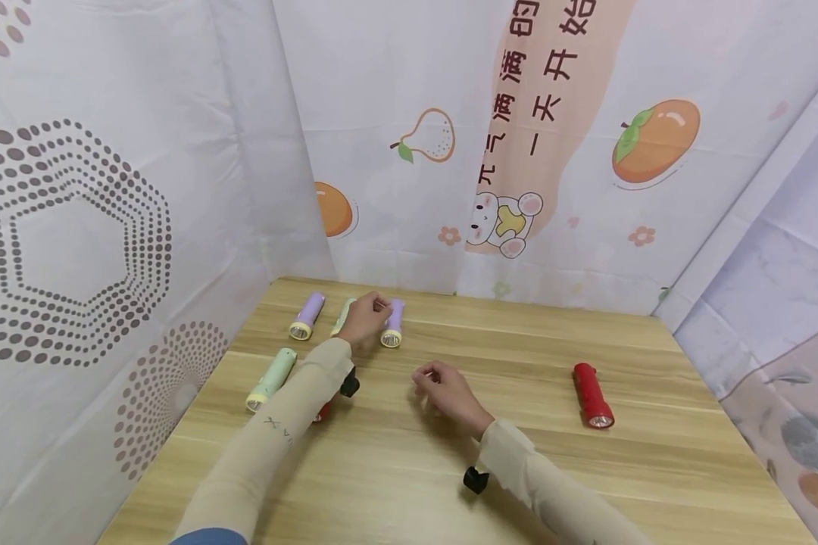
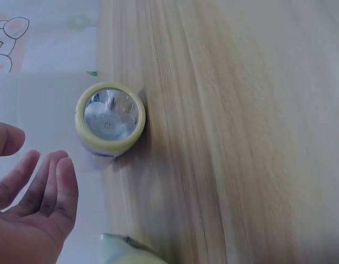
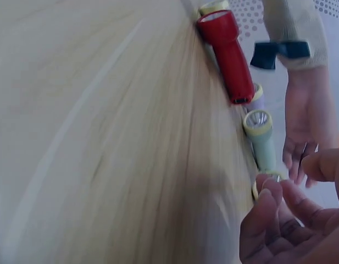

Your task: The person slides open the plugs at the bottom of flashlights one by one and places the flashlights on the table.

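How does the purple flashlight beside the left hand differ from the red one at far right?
The purple flashlight is yellow around its front end; the red flashlight is red there too. The purple one is beside the left hand, the red one alone at right. Both lie on the table.

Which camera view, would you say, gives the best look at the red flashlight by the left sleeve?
The right wrist view: there the red flashlight shows close up, both its wide end and its body. In the head view, the left sleeve hides most of it; the left wrist view does not show it.
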`<state>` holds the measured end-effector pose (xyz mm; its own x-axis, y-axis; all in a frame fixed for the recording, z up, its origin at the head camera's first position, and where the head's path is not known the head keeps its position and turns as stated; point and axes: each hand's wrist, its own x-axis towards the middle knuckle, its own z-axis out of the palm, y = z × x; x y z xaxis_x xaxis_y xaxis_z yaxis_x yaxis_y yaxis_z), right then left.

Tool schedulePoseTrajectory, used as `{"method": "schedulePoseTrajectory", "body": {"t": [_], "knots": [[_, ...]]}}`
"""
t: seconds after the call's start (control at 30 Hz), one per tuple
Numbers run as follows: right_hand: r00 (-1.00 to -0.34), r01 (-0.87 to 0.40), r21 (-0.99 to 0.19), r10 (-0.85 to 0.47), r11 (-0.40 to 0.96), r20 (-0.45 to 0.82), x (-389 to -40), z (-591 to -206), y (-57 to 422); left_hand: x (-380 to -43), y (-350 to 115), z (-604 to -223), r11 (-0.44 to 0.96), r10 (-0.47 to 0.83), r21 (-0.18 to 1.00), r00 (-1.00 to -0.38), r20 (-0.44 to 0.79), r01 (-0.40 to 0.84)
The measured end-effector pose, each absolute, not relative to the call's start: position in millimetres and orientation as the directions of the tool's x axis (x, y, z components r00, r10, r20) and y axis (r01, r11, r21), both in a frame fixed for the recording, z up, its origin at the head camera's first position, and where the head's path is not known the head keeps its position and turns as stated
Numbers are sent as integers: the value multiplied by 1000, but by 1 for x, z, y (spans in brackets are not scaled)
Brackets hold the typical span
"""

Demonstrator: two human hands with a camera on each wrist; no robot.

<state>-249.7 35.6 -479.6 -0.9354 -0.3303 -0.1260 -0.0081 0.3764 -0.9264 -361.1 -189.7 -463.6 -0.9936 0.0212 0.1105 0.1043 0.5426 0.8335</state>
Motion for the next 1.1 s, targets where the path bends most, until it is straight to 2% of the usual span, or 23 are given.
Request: {"method": "schedulePoseTrajectory", "body": {"t": [0.53, 0.7, 1.1], "knots": [[-949, 38, -934, -279, 355, -144, -277, -479, 12, -377, -186, -468, 577, -12, 813, -995, 98, 73], [-965, 36, -919, -226, 394, -135, -288, -479, 4, -380, -187, -469, 583, -22, 810, -996, 85, 57], [-974, 114, -915, -139, 386, -179, -311, -478, -17, -386, -188, -476, 599, -46, 800, -996, 83, 39]]}}
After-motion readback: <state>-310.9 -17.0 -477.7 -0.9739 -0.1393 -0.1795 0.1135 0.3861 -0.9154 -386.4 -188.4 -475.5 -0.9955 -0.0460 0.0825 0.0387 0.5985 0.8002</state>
